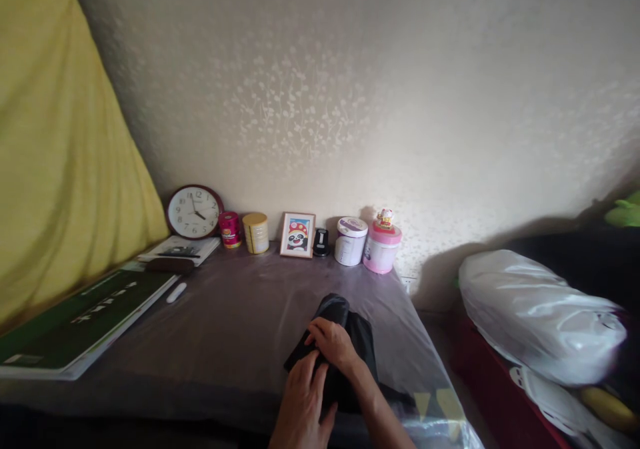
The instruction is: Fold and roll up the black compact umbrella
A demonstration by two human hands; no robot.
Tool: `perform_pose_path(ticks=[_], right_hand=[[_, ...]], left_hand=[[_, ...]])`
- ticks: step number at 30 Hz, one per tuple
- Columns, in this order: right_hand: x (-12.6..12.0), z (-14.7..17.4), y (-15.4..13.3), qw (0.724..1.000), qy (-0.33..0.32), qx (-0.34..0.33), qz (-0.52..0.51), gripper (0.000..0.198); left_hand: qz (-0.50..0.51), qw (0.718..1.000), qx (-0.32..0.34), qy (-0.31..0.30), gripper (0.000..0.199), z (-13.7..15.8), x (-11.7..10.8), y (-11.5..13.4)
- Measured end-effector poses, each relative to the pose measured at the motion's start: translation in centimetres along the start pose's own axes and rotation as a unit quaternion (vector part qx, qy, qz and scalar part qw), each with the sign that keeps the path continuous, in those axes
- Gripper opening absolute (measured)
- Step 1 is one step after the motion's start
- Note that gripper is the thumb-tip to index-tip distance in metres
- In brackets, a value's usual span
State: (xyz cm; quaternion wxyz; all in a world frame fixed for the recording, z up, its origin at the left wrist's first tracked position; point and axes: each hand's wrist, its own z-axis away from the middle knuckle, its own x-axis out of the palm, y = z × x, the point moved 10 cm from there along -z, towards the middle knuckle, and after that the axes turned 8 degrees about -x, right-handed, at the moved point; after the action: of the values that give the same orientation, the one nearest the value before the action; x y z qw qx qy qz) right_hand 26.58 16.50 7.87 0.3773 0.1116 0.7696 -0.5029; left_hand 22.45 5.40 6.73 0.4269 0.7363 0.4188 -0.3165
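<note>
A black fabric bundle point(364, 342), softly shiny and folded, lies near the front edge of the table; its exact kind I cannot make out. My right hand point(334, 343) reaches across its middle with the fingers curled down onto the cloth. Just below and to the left, my left hand point(304, 392) grips the near side of the bundle, thumb apart from the fingers with black cloth between. The fingertips of both hands nearly meet, and the cloth beneath them is hidden. A dark strip trails from the bundle to the right.
Along the wall stand a clock point(195, 212), a pink can point(230, 229), a yellow tin point(257, 233), a framed panda picture point(298, 235) and two lidded tubs point(351, 242). A green book point(75, 322) lies left. A white plastic bag point(540, 315) sits beyond the table's right edge.
</note>
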Motion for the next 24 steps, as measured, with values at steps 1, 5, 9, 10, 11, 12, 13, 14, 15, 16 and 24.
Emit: perform_pose_path(ticks=[1, 5, 9, 10, 11, 12, 13, 14, 15, 16, 24], right_hand=[[0.1, 0.1, -0.2, 1.000, -0.004, -0.006, -0.005, 0.030], [-0.2, 1.2, -1.6, 0.998, -0.009, -0.057, -0.013, 0.029], [-1.5, 2.7, -2.9, 0.988, 0.053, -0.145, 0.007, 0.027], [-1.7, 2.9, -2.9, 0.984, 0.066, -0.165, 0.011, 0.028], [-1.8, 3.1, -2.7, 0.980, 0.076, -0.183, 0.016, 0.028], [-1.8, 3.1, -2.3, 0.977, 0.082, -0.197, 0.026, 0.028], [-1.7, 3.0, -1.8, 0.974, 0.085, -0.205, 0.038, 0.027], [-1.7, 2.7, -1.2, 0.973, 0.088, -0.205, 0.052, 0.026], [-1.6, 2.3, -0.5, 0.973, 0.090, -0.200, 0.067, 0.025], [-1.6, 1.8, 0.3, 0.974, 0.092, -0.191, 0.082, 0.025], [-2.6, -2.3, 4.3, 0.977, 0.106, -0.124, 0.137, 0.029]], left_hand=[[-0.005, 1.000, -0.003, -0.006, 0.053, -0.2, 0.4, 0.2], [-0.018, 0.998, -0.027, -0.047, 0.064, -0.3, 2.6, -0.5], [0.003, 0.997, -0.014, -0.080, 0.073, 0.3, 4.2, -1.4], [0.009, 0.996, -0.013, -0.084, 0.076, 0.4, 4.5, -1.6], [0.012, 0.996, -0.017, -0.086, 0.079, 0.5, 4.7, -1.8], [0.015, 0.996, -0.025, -0.089, 0.082, 0.5, 5.0, -2.0], [0.016, 0.995, -0.034, -0.097, 0.085, 0.5, 5.2, -2.2], [0.018, 0.993, -0.043, -0.107, 0.086, 0.4, 5.5, -2.4], [0.018, 0.991, -0.054, -0.120, 0.086, 0.4, 5.8, -2.5], [0.019, 0.988, -0.064, -0.136, 0.085, 0.4, 6.1, -2.5], [0.008, 0.968, -0.136, -0.212, 0.084, 0.0, 6.1, -2.8]])
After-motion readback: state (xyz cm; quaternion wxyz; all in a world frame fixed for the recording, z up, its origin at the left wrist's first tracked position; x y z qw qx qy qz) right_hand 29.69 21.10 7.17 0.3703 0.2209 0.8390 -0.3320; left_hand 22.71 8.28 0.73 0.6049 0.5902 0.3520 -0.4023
